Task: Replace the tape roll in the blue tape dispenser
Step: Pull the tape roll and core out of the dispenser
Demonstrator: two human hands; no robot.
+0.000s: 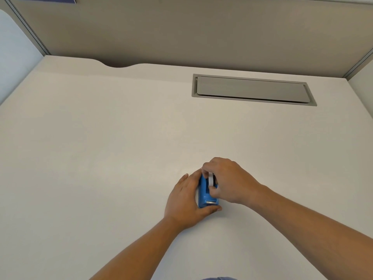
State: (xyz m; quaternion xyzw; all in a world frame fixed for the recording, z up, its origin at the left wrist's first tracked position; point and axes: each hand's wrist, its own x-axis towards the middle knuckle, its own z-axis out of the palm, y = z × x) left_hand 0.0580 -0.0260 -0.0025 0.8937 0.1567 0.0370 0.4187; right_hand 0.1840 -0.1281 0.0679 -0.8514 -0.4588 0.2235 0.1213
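Observation:
A blue tape dispenser (203, 194) stands on the white desk (101, 158), its metal cutter end toward me. My left hand (184, 201) wraps its left side and near end, thumb under the cutter. A white tape roll (211, 179) sits upright in the dispenser's slot. My right hand (228, 178) comes from the right, its fingertips pinched on the roll from above. The far end of the dispenser is hidden behind my fingers.
A grey cable hatch (252, 89) is set into the desk at the back right. Beige partition walls (181, 31) close the desk at the back and sides. A curved notch cuts the desk's rear edge at the left.

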